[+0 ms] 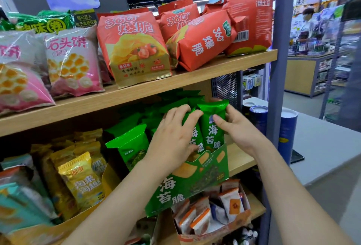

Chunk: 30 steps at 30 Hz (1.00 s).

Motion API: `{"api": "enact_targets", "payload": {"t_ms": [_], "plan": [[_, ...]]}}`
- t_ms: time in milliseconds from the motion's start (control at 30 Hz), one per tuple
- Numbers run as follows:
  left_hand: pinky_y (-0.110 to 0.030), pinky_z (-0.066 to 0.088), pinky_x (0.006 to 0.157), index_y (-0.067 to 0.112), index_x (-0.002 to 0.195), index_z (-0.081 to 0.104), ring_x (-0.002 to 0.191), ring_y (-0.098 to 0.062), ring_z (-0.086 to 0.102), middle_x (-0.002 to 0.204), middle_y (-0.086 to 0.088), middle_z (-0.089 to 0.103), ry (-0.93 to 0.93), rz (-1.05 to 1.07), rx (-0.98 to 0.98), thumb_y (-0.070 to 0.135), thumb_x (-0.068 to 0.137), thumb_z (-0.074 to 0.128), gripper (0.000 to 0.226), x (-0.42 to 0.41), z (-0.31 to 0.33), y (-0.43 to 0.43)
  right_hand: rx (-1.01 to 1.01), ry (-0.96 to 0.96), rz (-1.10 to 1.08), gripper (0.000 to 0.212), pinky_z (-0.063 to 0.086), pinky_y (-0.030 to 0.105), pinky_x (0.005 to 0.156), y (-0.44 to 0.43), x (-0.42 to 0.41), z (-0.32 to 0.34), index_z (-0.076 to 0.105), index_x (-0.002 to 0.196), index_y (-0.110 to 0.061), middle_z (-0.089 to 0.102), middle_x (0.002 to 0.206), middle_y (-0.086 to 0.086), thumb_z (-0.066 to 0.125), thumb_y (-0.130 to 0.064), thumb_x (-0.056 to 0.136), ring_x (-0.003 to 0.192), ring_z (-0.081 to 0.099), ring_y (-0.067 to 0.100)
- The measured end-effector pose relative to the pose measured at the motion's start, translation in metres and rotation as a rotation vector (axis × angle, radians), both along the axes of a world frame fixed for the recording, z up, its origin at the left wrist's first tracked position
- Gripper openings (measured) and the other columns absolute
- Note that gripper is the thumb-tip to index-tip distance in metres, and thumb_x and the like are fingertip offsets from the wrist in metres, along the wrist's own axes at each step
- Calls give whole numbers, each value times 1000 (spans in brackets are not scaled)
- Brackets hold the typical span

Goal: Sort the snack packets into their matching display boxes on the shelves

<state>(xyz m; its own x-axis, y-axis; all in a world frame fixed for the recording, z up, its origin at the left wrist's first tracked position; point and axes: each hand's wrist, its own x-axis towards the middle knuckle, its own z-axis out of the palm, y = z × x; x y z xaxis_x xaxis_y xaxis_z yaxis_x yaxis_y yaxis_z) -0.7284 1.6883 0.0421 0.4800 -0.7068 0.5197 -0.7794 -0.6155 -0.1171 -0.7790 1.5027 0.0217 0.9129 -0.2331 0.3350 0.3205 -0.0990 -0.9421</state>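
Several green seaweed snack packets point(212, 125) stand upright in a green display box point(187, 188) on the middle shelf. My left hand point(172, 137) curls over the top of the front packets, thumb at their lower front. My right hand point(236, 127) pinches the rightmost green packet from its right side, thumb across its front. More green packets point(130, 145) sit to the left in the same row.
Yellow packets point(80, 180) fill a yellow box at the left. Orange-white packets point(213, 211) lie in a box below. Red chip bags point(134, 47) and pink bags point(72, 63) stand on the top shelf. Blue tubes point(287, 133) stand beyond the shelf post point(277, 64).
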Motion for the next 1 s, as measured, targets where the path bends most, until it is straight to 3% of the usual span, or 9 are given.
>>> {"api": "enact_targets", "payload": {"t_ms": [200, 333, 433, 567, 700, 767, 833, 900, 1000], "plan": [[-45, 24, 118, 27, 147, 34, 145, -18, 20, 156, 2, 25, 38, -36, -19, 38, 91, 63, 65, -5, 0, 10, 79, 77, 74, 28, 54, 20, 68, -6, 9, -14, 54, 128, -19, 70, 108, 2, 50, -16, 100, 89, 70, 9], [-41, 20, 117, 25, 139, 48, 142, -19, 29, 152, 1, 39, -58, -52, -179, 45, 97, 41, 47, -32, -28, 32, 96, 65, 11, 77, 46, 48, 105, -1, 12, -20, 38, 143, -29, 55, 142, 3, 71, -58, 80, 129, 53, 21], [-46, 27, 114, 29, 143, 39, 137, -25, 35, 151, -6, 40, -107, 58, -21, 51, 80, 67, 73, -43, -66, 44, 85, -14, -31, 77, 35, 51, 114, -1, 18, -34, 41, 134, -43, 47, 148, -3, 69, -74, 69, 136, 45, 17], [-42, 24, 106, 32, 138, 40, 134, -27, 35, 147, -11, 45, -52, 126, 40, 39, 59, 90, 94, -29, -81, 49, 133, -61, -88, 47, 35, 31, 109, 4, 21, -26, 41, 135, -38, 50, 137, -17, 57, -49, 92, 127, 46, 8], [-44, 26, 103, 31, 128, 45, 132, -27, 36, 145, -8, 47, -63, 110, 8, 35, 58, 90, 84, -14, -81, 53, 21, -69, -214, 74, 40, 48, 112, 11, 35, -24, 49, 139, -19, 56, 140, 1, 56, -69, 85, 130, 52, 19], [-45, 33, 100, 31, 131, 44, 128, -27, 38, 141, -7, 47, -70, 126, 8, 34, 59, 90, 86, -5, -82, 53, -78, -49, -310, 74, 38, 44, 112, 15, 42, -28, 53, 133, -9, 58, 136, 3, 46, -68, 88, 128, 52, 20], [-44, 39, 94, 32, 140, 39, 118, -26, 42, 131, -5, 49, -59, 166, 19, 32, 60, 89, 95, 2, -83, 51, -167, -46, -398, 61, 41, 33, 94, 19, 45, -33, 57, 115, -3, 60, 114, 1, 42, -58, 94, 107, 55, 19], [-39, 32, 89, 31, 149, 28, 106, -24, 44, 119, -4, 52, -33, 194, 23, 29, 62, 88, 105, 5, -84, 47, -270, -41, -479, 38, 38, 36, 73, 20, 43, -43, 54, 99, -1, 59, 91, 11, 42, -37, 103, 85, 54, 27], [-36, 24, 87, 36, 152, 1, 104, -21, 37, 111, 0, 41, -3, 234, 51, 28, 78, 76, 106, 3, -82, 40, -323, 1, -469, 38, 44, 43, 93, 26, 38, -49, 52, 126, -4, 63, 119, 16, 41, -32, 104, 110, 57, 32]]}}
